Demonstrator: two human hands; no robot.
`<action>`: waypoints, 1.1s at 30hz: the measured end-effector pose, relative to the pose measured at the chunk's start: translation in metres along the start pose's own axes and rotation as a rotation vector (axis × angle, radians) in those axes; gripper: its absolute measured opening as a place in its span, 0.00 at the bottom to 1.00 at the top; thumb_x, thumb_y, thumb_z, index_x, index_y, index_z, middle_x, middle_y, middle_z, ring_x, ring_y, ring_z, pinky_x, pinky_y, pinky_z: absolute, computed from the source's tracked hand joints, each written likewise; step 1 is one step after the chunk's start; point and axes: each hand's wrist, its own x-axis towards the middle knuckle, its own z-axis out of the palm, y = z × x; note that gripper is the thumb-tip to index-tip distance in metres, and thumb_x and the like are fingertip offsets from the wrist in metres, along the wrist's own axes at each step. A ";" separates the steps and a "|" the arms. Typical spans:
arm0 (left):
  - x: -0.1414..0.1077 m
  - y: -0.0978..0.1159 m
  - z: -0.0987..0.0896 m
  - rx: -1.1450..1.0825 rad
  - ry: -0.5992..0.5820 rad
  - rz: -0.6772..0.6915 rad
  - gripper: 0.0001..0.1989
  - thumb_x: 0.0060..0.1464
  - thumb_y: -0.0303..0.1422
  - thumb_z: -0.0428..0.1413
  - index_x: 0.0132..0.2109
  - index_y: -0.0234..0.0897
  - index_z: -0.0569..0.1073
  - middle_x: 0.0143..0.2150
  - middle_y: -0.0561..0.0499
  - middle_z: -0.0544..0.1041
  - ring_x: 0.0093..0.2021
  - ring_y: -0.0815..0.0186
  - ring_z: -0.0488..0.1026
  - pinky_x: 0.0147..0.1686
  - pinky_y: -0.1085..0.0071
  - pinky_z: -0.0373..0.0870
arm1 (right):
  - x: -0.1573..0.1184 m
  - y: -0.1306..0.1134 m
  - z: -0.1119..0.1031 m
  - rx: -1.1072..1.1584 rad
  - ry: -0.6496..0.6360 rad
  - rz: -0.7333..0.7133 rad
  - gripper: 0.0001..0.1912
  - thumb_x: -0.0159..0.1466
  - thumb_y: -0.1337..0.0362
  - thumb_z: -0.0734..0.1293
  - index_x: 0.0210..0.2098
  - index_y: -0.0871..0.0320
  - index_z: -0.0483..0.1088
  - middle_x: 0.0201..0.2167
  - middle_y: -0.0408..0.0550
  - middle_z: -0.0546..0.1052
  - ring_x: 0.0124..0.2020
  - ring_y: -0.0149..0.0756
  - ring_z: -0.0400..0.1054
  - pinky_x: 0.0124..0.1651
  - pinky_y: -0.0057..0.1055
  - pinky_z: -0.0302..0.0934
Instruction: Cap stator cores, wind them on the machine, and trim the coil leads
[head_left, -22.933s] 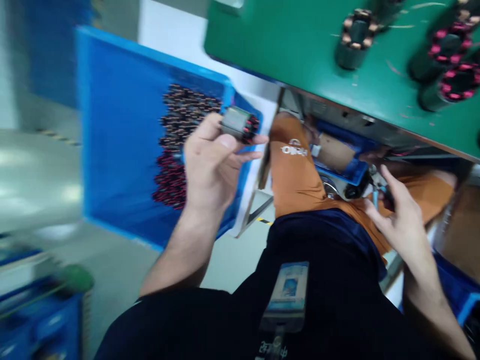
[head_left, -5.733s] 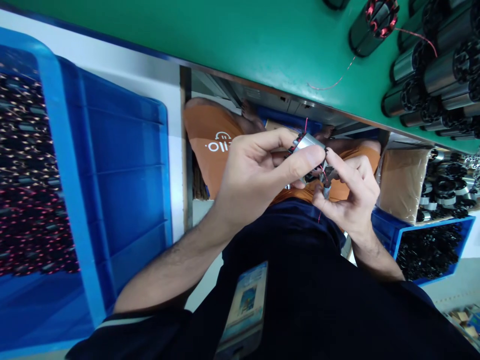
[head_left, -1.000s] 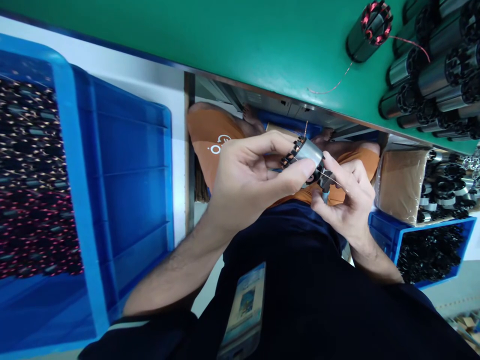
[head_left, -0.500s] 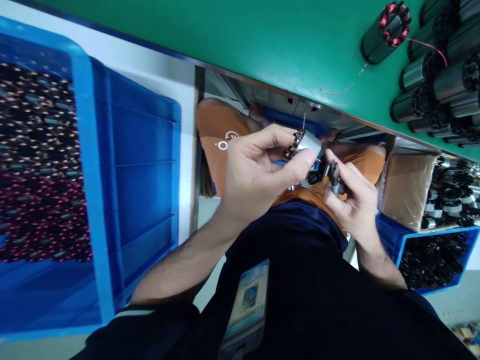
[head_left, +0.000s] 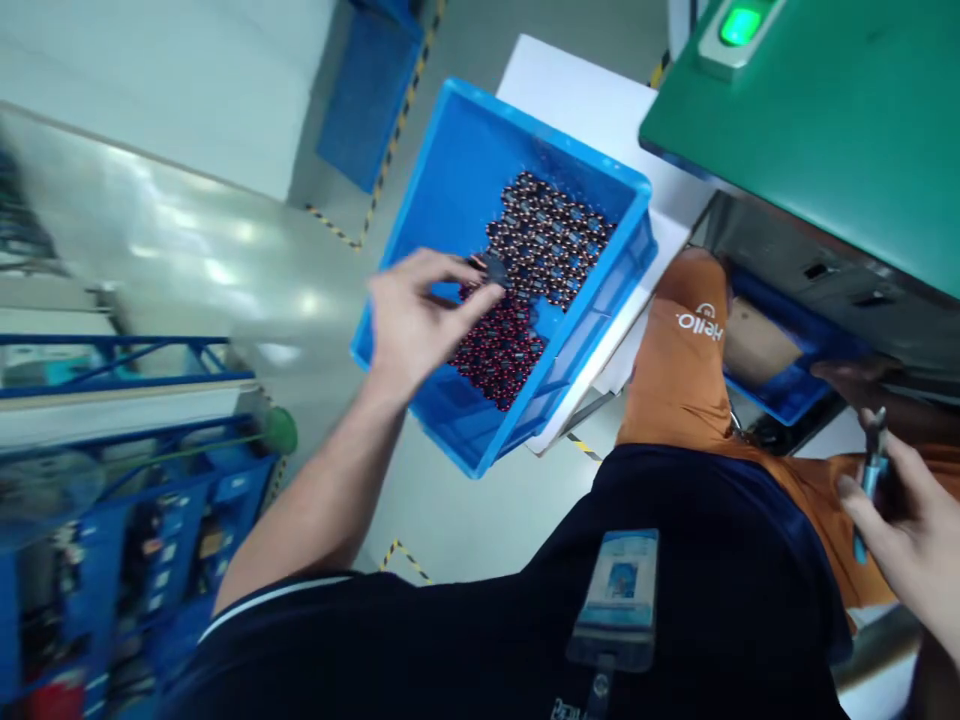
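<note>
My left hand (head_left: 420, 315) is closed, gripping a dark wound motor stator (head_left: 493, 268) between thumb and fingers. It holds the stator over a blue plastic bin (head_left: 555, 128). Inside the bin, several stators stand packed upright in rows: copper-coloured windings (head_left: 551, 240) in one group, red windings (head_left: 499, 345) in the other. Whether the held stator touches those below, I cannot tell. At the far right, my right hand (head_left: 919, 530) is wrapped around small cutting pliers (head_left: 870, 485) with blue handles, jaws pointing up, above my lap.
A white surface (head_left: 577, 85) lies under the bin. The green worktable (head_left: 840, 120) with a lit green switch (head_left: 741, 26) is at upper right. Blue shelving (head_left: 142, 560) stands at lower left, and striped tape (head_left: 401, 110) marks the floor.
My view has turned left. My left hand has carried the stator from in front of my body to over the blue bin. The right hand stays near my lap, still with the pliers.
</note>
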 end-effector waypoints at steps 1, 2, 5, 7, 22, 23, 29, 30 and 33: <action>-0.006 0.002 0.006 0.054 -0.102 -0.040 0.23 0.67 0.58 0.72 0.46 0.43 0.84 0.50 0.52 0.86 0.51 0.59 0.80 0.55 0.50 0.81 | 0.005 -0.005 0.000 -0.036 0.006 -0.008 0.37 0.72 0.31 0.74 0.78 0.22 0.74 0.32 0.47 0.81 0.20 0.52 0.69 0.24 0.51 0.61; -0.011 0.006 0.016 0.110 -0.212 -0.084 0.17 0.71 0.52 0.70 0.47 0.42 0.86 0.54 0.49 0.86 0.56 0.56 0.80 0.59 0.49 0.80 | 0.010 -0.012 0.001 -0.085 0.019 -0.007 0.37 0.70 0.28 0.73 0.76 0.22 0.76 0.30 0.47 0.81 0.18 0.51 0.68 0.22 0.51 0.59; -0.017 0.013 0.050 0.243 -0.444 -0.183 0.10 0.70 0.42 0.69 0.48 0.39 0.88 0.60 0.43 0.82 0.63 0.50 0.75 0.55 0.53 0.78 | 0.021 -0.036 -0.001 -0.148 0.018 -0.034 0.36 0.71 0.30 0.73 0.76 0.24 0.77 0.28 0.49 0.80 0.18 0.49 0.69 0.22 0.51 0.57; -0.013 0.011 0.068 0.287 -0.513 -0.203 0.09 0.69 0.39 0.69 0.47 0.38 0.88 0.59 0.41 0.80 0.63 0.48 0.72 0.52 0.54 0.76 | 0.025 -0.048 -0.003 -0.179 -0.005 -0.034 0.35 0.72 0.33 0.73 0.77 0.23 0.75 0.33 0.51 0.84 0.23 0.52 0.76 0.26 0.53 0.64; 0.041 0.055 0.040 0.293 -0.183 -0.003 0.21 0.68 0.53 0.69 0.54 0.44 0.79 0.53 0.45 0.80 0.56 0.48 0.73 0.58 0.53 0.74 | -0.004 -0.035 0.020 -0.041 0.005 -0.082 0.28 0.76 0.52 0.74 0.72 0.52 0.80 0.47 0.51 0.88 0.41 0.46 0.86 0.49 0.44 0.82; 0.056 0.071 0.040 0.193 -0.025 0.173 0.24 0.61 0.57 0.73 0.51 0.46 0.80 0.47 0.48 0.80 0.50 0.50 0.73 0.57 0.52 0.74 | -0.003 -0.041 0.021 0.004 0.004 -0.094 0.26 0.76 0.55 0.73 0.71 0.54 0.80 0.49 0.53 0.88 0.43 0.46 0.86 0.49 0.42 0.82; 0.142 0.248 0.094 -0.230 0.099 0.918 0.39 0.57 0.58 0.77 0.66 0.41 0.81 0.56 0.44 0.84 0.55 0.49 0.79 0.48 0.56 0.79 | -0.002 -0.065 0.017 0.143 -0.032 -0.071 0.27 0.86 0.57 0.65 0.81 0.51 0.73 0.71 0.56 0.85 0.70 0.47 0.84 0.74 0.46 0.79; 0.150 0.283 0.111 -0.276 0.057 0.942 0.37 0.59 0.57 0.76 0.65 0.41 0.80 0.57 0.43 0.83 0.57 0.49 0.79 0.53 0.54 0.80 | -0.006 -0.066 0.016 0.176 -0.032 -0.050 0.28 0.86 0.56 0.64 0.82 0.50 0.72 0.74 0.56 0.83 0.74 0.47 0.82 0.77 0.48 0.77; 0.160 0.364 0.165 -0.315 -0.210 0.818 0.27 0.63 0.46 0.75 0.64 0.43 0.82 0.62 0.43 0.81 0.57 0.49 0.80 0.60 0.53 0.80 | -0.025 -0.060 0.011 0.260 -0.013 0.017 0.29 0.86 0.54 0.65 0.84 0.48 0.71 0.79 0.55 0.79 0.78 0.49 0.78 0.82 0.52 0.73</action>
